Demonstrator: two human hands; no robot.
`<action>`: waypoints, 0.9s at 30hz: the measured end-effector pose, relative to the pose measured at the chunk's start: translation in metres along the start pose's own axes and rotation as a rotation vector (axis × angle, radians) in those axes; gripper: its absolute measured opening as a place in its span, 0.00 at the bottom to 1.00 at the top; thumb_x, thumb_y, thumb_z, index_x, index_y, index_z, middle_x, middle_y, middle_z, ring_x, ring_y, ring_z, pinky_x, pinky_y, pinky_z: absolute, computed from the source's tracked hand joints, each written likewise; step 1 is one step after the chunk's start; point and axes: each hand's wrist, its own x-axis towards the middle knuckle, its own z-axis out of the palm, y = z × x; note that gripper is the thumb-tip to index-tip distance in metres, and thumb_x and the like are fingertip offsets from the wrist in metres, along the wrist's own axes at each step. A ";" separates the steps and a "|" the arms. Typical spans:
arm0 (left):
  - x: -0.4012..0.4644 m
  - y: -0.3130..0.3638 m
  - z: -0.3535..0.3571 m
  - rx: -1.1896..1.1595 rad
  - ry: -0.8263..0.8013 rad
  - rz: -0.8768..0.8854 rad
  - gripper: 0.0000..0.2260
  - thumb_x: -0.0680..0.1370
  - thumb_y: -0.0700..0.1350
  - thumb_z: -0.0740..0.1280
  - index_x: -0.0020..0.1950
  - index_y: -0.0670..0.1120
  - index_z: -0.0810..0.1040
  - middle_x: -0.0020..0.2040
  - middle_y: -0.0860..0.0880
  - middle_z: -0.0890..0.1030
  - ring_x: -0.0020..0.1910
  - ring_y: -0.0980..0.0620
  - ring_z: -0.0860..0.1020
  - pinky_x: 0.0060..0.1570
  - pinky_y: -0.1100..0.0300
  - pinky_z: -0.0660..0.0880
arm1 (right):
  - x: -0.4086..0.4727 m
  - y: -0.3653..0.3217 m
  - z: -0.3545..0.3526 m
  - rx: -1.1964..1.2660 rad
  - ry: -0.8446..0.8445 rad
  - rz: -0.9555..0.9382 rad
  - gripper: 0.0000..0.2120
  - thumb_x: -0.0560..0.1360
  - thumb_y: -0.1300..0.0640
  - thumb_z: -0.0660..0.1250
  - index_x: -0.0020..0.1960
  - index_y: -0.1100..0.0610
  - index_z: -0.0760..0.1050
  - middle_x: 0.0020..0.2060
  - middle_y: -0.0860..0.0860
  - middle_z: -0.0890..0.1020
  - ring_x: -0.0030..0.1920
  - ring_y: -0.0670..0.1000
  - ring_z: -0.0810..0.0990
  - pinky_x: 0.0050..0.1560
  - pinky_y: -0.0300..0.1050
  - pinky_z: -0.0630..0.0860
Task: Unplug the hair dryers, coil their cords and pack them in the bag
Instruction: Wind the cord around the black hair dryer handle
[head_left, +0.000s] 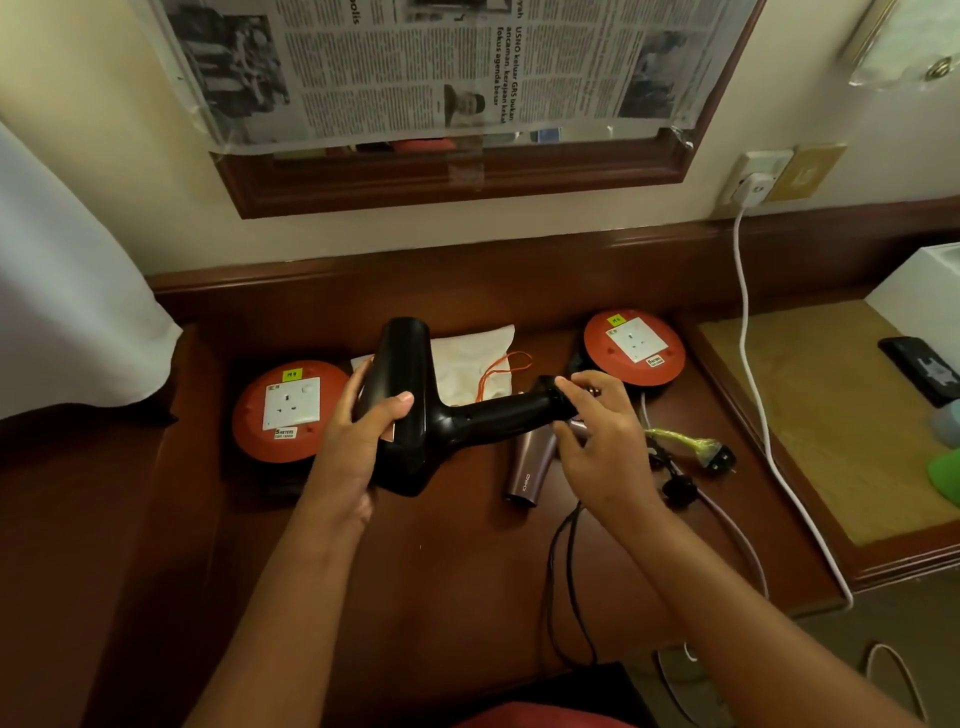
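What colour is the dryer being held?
Black dryer, clearest in the head view.

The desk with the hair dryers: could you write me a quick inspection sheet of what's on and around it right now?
Surface: dark wooden desk against the wall.
Job's things: black hair dryer held above the desk; pink hair dryer lying on it; white bag flat behind them.
Clutter: two orange socket reels, both sockets free; phone on the side ledge.
Hands: left hand grips the black dryer's barrel; right hand pinches at its handle end.
Cables: black cord loops off the desk edge; loose plugs lie at right; white charger cable runs from the wall socket.
Surroundings: newspaper-covered mirror, white curtain.
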 end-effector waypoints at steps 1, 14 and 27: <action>0.000 -0.001 0.001 -0.016 0.010 0.011 0.27 0.74 0.42 0.70 0.71 0.58 0.69 0.59 0.48 0.78 0.53 0.46 0.81 0.45 0.54 0.78 | -0.001 -0.005 0.001 0.064 0.022 0.067 0.19 0.74 0.66 0.68 0.65 0.61 0.74 0.61 0.54 0.72 0.61 0.51 0.73 0.62 0.44 0.74; 0.003 -0.008 0.021 -0.053 0.089 0.022 0.25 0.74 0.42 0.69 0.69 0.59 0.71 0.56 0.50 0.80 0.51 0.48 0.82 0.40 0.58 0.79 | -0.002 -0.013 -0.017 0.974 -0.060 0.768 0.04 0.78 0.65 0.63 0.51 0.61 0.75 0.37 0.55 0.77 0.35 0.49 0.73 0.33 0.41 0.71; 0.001 -0.005 0.046 -0.128 0.076 -0.065 0.28 0.66 0.47 0.71 0.66 0.58 0.75 0.56 0.47 0.83 0.52 0.45 0.83 0.43 0.52 0.79 | 0.001 0.030 -0.036 0.925 -0.283 0.633 0.15 0.81 0.52 0.57 0.43 0.61 0.74 0.24 0.50 0.63 0.23 0.45 0.58 0.22 0.37 0.57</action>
